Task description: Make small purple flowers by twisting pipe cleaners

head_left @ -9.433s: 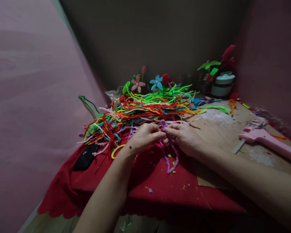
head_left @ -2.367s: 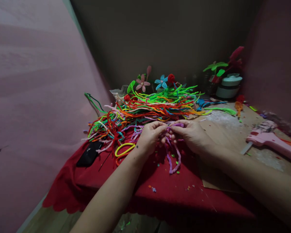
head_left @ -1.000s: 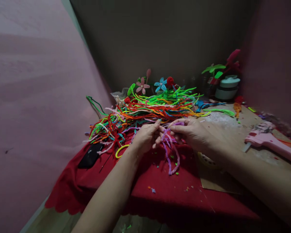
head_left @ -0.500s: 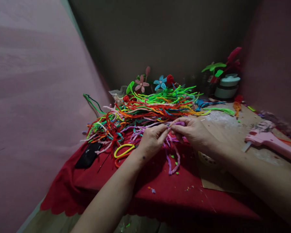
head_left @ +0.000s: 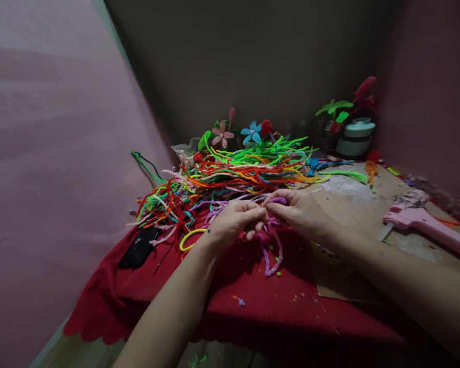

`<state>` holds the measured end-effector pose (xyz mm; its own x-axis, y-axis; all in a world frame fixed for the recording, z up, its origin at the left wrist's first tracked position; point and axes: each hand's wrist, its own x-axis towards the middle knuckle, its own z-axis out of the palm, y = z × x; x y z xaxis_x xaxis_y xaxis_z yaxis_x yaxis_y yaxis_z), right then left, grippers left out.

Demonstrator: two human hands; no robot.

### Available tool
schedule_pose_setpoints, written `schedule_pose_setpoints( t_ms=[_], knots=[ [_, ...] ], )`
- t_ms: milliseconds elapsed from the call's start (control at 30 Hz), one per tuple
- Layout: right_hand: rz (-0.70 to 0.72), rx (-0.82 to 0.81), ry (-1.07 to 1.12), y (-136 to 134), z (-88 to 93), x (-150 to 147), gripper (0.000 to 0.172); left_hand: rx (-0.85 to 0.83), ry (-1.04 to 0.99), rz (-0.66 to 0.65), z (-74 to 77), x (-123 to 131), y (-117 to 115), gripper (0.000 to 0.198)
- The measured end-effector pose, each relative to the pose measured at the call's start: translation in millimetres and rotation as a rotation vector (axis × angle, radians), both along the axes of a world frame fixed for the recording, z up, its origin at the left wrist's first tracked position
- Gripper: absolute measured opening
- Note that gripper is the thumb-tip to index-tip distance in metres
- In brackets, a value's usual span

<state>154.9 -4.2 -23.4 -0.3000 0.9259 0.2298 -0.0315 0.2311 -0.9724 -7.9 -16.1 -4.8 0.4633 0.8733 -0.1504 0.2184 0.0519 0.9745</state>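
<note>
My left hand (head_left: 238,221) and my right hand (head_left: 297,210) meet fingertip to fingertip above the near edge of the pile. Between them they pinch a purple pipe cleaner (head_left: 278,200), part of which sticks out over my right fingers; its other end is hidden. Below the hands, a bent purple pipe cleaner loop (head_left: 279,255) lies on the red cloth (head_left: 253,286). Behind them spreads a heap of pipe cleaners (head_left: 230,174) in many colours. A yellow scissor handle (head_left: 191,235) shows beside my left wrist, the rest covered by my forearm.
A black phone (head_left: 140,248) lies on the left. At the right, a pink glue gun (head_left: 425,220) rests on a brown board (head_left: 371,209). Pipe cleaner flowers (head_left: 252,132) stand behind the heap, and a pale green lidded jar (head_left: 354,138) is at the back right.
My left hand has turned and shifted slightly, its lower fingers now showing below the thumb. The right hand stays near the same spot, still pinching. The view has shifted slightly.
</note>
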Motion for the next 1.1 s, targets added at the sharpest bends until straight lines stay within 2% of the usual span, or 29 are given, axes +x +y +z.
schedule_pose_setpoints(
  t_ms=[67, 100, 200, 267, 333, 400, 467, 500, 567, 633, 733, 900, 1000, 1100],
  knots=[
    [0.024, -0.092, 0.07, 1.4, -2.2, -0.3, 0.01, 0.109, 0.106, 0.009, -0.4, 1.2, -1.6, 0.027],
    [0.043, -0.16, 0.129, 2.3, -3.3, -0.7, 0.011, 0.219, 0.185, 0.024, -1.8, 2.0, -2.2, 0.025],
    [0.091, -0.339, 0.252, 4.6, -5.3, -2.4, 0.013, 0.664, 0.462, 0.093, -10.2, 3.4, -1.9, 0.017],
    [0.054, -0.318, 0.206, 3.2, -4.7, -3.1, 0.013, 0.847, 0.584, 0.154, -15.2, 3.1, -0.1, 0.016],
    [-0.086, -0.105, 0.057, -2.8, -2.7, -2.6, 0.015, 0.817, 0.579, 0.221, -15.5, 2.4, 2.6, 0.019],
    [-0.268, 0.252, -0.123, -13.6, -0.6, -0.4, 0.021, 0.637, 0.476, 0.253, -10.0, 2.9, 6.5, 0.024],
    [-0.337, 0.6, -0.236, -27.2, -0.5, 3.0, 0.031, 0.482, 0.38, 0.234, -1.1, 7.0, 12.6, 0.025],
    [-0.328, 0.747, -0.277, -34.0, -1.6, 4.6, 0.03, 0.455, 0.365, 0.21, 3.6, 11.1, 16.8, 0.024],
    [-0.205, 1.001, -0.379, -45.3, -6.3, 6.5, 0.022, 0.5, 0.408, 0.145, 10.9, 24.1, 27.5, 0.023],
    [-0.068, 1.162, -0.463, -51.9, -13.4, 6.1, 0.016, 0.564, 0.473, 0.05, 13.7, 43.4, 40.4, 0.023],
    [0.025, 1.193, -0.541, -53.2, -23.7, 2.7, 0.014, 0.641, 0.517, -0.056, 8.8, 78.8, 59.9, 0.024],
    [0.048, 1.095, -0.548, -47.4, -28.6, 0.7, 0.014, 0.747, 0.604, -0.075, -10.4, 125.2, 83.7, 0.016],
    [0.039, 1.049, -0.531, -46.0, -27.8, 1.4, 0.014, 0.862, 0.676, -0.019, -17.4, 133.1, 91.8, 0.018],
    [0.042, 1.035, -0.533, -46.0, -27.9, 1.6, 0.013, 0.95, 0.665, 0.028, -15.5, 126.6, 92.2, 0.02]
  ],
)
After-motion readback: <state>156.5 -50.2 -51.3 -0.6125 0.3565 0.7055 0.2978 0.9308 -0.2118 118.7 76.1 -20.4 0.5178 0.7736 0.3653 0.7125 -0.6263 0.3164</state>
